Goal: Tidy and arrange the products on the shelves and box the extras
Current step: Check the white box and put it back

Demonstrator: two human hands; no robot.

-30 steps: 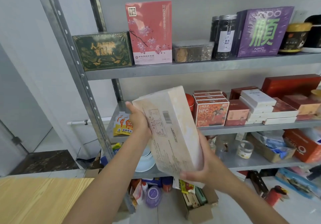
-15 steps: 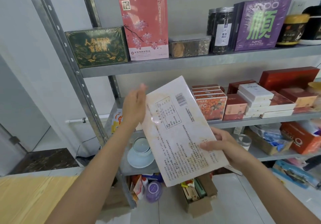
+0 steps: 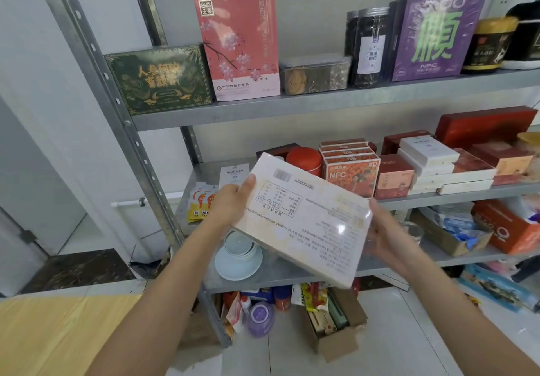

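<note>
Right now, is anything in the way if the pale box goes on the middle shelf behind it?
Yes. A red tin stands right behind the pale box, and orange pouches and a white packet lie on the middle shelf's left end. The left hand and right hand hold the box directly.

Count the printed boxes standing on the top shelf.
3: the green box at the left end, the pink box right beside it, the purple box further right past the jars. More may hide behind them.
</note>
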